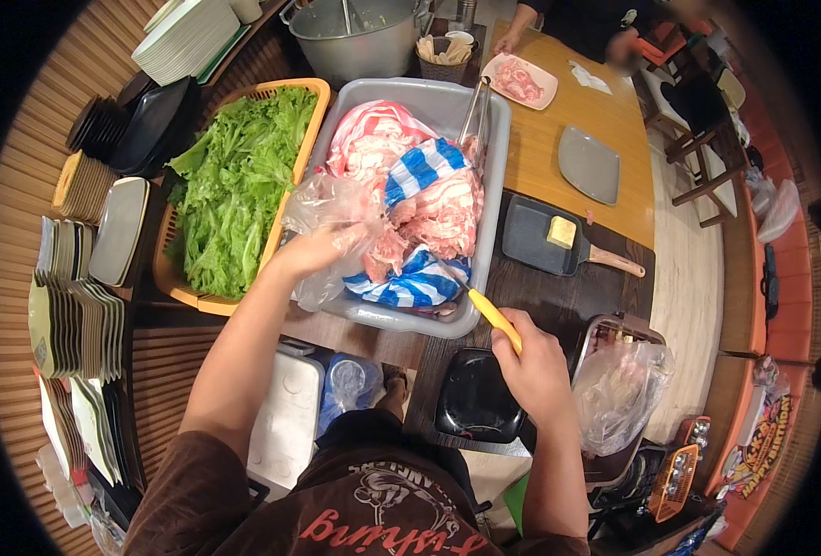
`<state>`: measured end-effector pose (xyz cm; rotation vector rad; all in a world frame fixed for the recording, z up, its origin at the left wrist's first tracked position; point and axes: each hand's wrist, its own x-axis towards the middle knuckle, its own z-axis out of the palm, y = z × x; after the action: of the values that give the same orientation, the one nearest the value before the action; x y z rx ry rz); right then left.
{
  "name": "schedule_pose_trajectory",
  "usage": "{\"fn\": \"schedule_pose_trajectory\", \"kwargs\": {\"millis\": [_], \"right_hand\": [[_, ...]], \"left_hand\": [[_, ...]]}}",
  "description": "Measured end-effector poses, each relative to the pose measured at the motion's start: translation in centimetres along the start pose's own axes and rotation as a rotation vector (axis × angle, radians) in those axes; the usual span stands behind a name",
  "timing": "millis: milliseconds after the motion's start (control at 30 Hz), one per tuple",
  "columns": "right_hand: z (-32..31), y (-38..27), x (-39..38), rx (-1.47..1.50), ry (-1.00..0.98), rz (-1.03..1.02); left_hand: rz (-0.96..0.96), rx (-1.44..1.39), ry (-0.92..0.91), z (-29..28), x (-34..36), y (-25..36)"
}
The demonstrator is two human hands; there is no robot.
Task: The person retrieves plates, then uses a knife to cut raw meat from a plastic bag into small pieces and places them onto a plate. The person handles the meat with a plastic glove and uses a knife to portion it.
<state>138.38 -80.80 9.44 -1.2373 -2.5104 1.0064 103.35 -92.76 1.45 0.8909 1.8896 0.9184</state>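
A grey plastic tub point(336, 102) in front of me holds piles of raw sliced meat point(447, 218), in and around red-striped point(401, 116) and blue-striped plastic bags point(429, 171). My left hand point(332, 246), loosely covered by clear plastic point(313, 208), is closed at the left edge of the meat; its fingertips are partly hidden. My right hand point(535, 366) grips the yellow handle of a knife point(494, 320). The blade points into the tub, over the lower blue-striped bag point(410, 278). Metal tongs point(473, 111) lean in the tub's far right corner.
An orange basket of lettuce point(244, 185) stands left of the tub. To the right are a pan with a yellow block point(531, 236), a grey plate point(588, 165) and a black tray point(478, 394). Across the table, another person's hand point(507, 42) is near a plate of meat point(545, 79).
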Motion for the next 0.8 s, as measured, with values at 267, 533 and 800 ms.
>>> {"fn": "schedule_pose_trajectory", "kwargs": {"millis": [267,533,800], "right_hand": [[-4.9,-3.1,-2.1,0.301,0.005,0.010],[-7.3,-10.7,-0.4,-0.110,-0.090,-0.189],[-7.1,-14.3,1.2,-0.253,-0.070,-0.182]], "left_hand": [[0.147,0.070,0.016,0.0,0.4,0.3],[0.073,-0.061,0.195,0.3,1.5,1.6],[0.102,-0.162,0.268,-0.4,2.8,0.6]]}}
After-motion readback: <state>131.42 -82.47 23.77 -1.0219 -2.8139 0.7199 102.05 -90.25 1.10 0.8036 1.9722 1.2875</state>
